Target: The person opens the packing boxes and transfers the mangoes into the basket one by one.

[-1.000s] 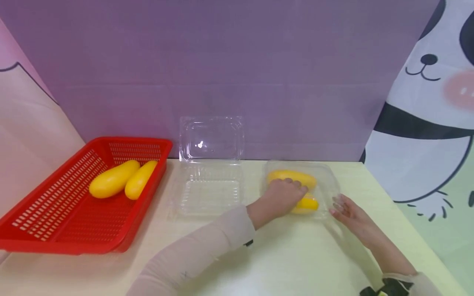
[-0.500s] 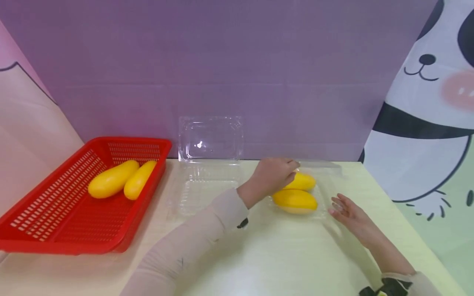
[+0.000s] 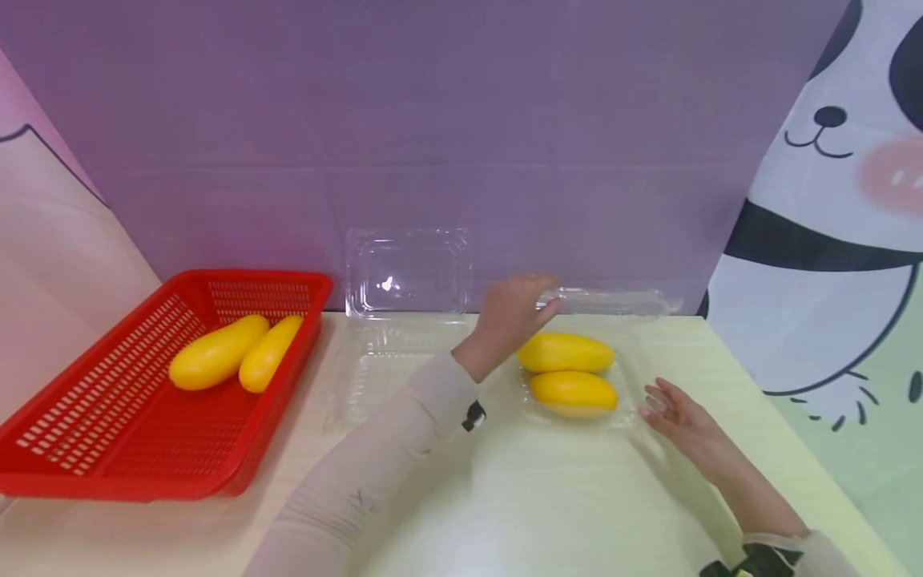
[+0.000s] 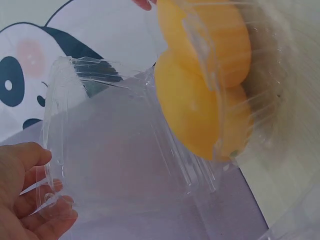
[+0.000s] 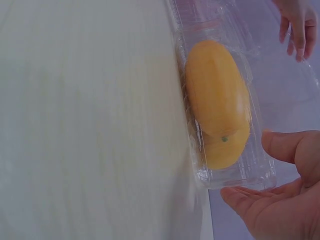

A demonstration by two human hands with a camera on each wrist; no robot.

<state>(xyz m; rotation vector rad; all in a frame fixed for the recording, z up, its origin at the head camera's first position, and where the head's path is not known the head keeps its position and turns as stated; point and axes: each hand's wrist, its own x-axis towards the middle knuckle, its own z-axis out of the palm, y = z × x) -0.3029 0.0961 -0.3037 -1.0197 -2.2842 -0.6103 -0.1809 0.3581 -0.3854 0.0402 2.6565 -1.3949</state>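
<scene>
My left hand point(image 3: 510, 316) holds the raised lid point(image 4: 115, 145) of a clear plastic clamshell container by its edge, fingers behind and thumb in front. Seen from the head, the lid stands nearly edge-on at the back. Two smooth, oblong yellow fruits point(image 3: 566, 353) lie side by side in the container's base point(image 5: 240, 177). At the base's right end is my right hand point(image 3: 685, 425), its thumb and fingers on either side of the corner. The right wrist view shows the base's corner between the thumb point(image 5: 280, 145) and fingers.
A second clear clamshell point(image 3: 407, 272) stands with its lid up to the left of the first. Further left, a red perforated basket point(image 3: 166, 481) holds two more yellow fruits point(image 3: 219, 353). The purple backdrop point(image 3: 577, 160) rises behind the pale table point(image 3: 577, 497).
The left hand has moved from above the fruits up and back to the left, raising the lid off them. The right hand has stayed at the container's end.
</scene>
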